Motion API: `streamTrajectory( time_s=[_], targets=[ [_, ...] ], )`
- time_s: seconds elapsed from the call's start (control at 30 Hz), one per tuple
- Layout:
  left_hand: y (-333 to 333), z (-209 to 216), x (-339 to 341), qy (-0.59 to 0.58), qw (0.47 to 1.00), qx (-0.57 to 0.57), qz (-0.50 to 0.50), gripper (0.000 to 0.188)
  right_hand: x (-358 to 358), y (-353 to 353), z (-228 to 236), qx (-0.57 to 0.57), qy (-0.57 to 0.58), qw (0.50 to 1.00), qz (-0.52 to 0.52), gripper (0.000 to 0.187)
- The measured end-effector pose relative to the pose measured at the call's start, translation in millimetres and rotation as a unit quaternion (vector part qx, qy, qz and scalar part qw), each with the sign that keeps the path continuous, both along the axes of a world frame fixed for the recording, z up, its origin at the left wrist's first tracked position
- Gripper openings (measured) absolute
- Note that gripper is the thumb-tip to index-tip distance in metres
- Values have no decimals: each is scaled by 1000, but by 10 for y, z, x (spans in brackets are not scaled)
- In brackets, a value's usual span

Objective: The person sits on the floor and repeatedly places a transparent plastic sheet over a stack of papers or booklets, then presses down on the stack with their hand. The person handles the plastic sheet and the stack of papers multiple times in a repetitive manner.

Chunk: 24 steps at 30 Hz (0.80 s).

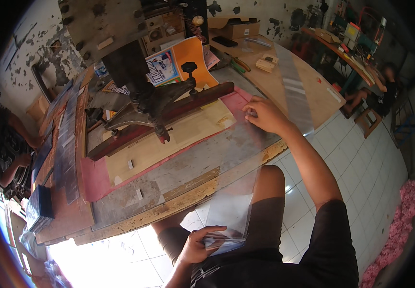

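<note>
A long clear plastic sheet (234, 206) stretches from my lap up over the table's front edge. My left hand (198, 245) is closed on its near end, thumb and fingers against the plastic. Higher up and to the right, my right hand (267, 115) is pinched closed at the sheet's far end, which is faint against the table. Left of that hand, a press machine (140, 91) stands over a long dark red bar (169, 119). Beneath the bar lies a yellowish pad (169, 139) on pink cloth (94, 180).
Strips of clear plastic (291, 86) lie on the brown board at right; another stack (68, 144) lies at left. Green-handled pliers (239, 65), a small wooden block (267, 62) and a cardboard box (234, 28) sit at the back. People sit at far left and far right.
</note>
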<state>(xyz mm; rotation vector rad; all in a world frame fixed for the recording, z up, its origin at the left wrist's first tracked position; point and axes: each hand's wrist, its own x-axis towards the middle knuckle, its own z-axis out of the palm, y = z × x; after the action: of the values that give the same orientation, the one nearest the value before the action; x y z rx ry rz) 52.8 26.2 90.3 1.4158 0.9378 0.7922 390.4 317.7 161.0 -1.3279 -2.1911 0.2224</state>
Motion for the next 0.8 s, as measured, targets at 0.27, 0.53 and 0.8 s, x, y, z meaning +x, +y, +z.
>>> streamTrajectory(
  time_s=[0.27,0.53,0.8],
  targets=[
    [5,-6,7,-4,1000,-5,-1,41,-53,-9,36,18,-22,1000,2,16],
    [16,-32,-5,9,1000,-3,-8,41,-99,-43,65,44,-60,997,3,16],
    [23,-20,-4,-13,1000,-7,-14,42,-126,-55,62,15,-71,997,-16,17]
  ],
)
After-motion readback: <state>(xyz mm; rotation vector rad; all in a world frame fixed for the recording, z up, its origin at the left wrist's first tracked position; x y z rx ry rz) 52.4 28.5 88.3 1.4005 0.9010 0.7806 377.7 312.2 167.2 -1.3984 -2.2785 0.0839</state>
